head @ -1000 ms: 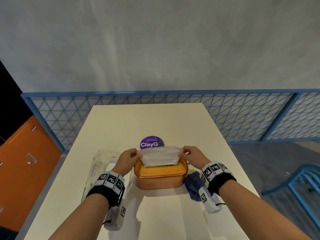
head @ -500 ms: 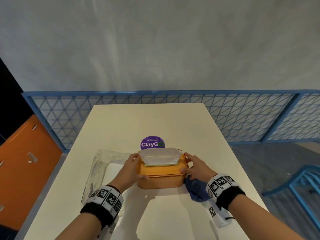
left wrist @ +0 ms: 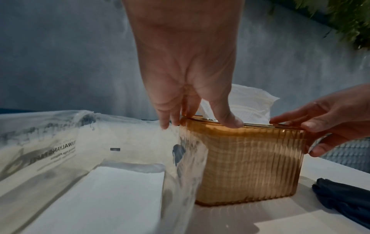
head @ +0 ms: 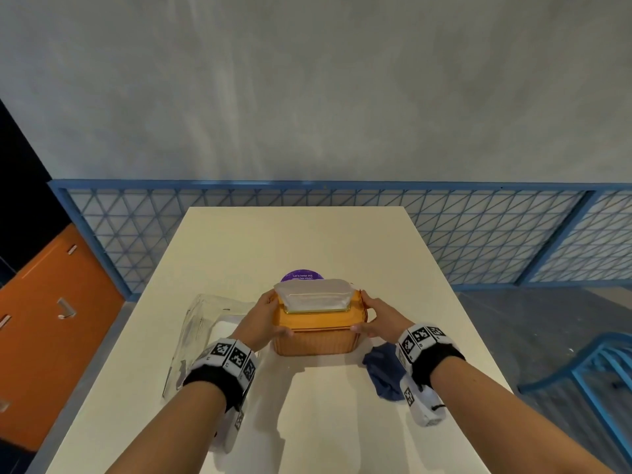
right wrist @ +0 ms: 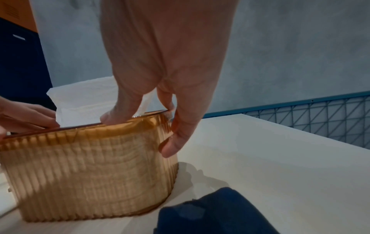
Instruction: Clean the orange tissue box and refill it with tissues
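The ribbed orange tissue box stands on the white table, near the middle. A white tissue sticks up from the slot in its lid. My left hand grips the box's left end, thumb on the front top edge, fingers at the side. My right hand grips the right end the same way, thumb on the front rim. The box looks raised slightly at the front in the left wrist view.
A clear plastic tissue pack with white tissues lies left of the box. A dark blue cloth lies to its right. A purple round sticker is behind the box. A blue mesh railing borders the table.
Both hands let go of the tissue on top and dropped to the box's two ends. The box has shifted a little away from me, covering most of the purple sticker.
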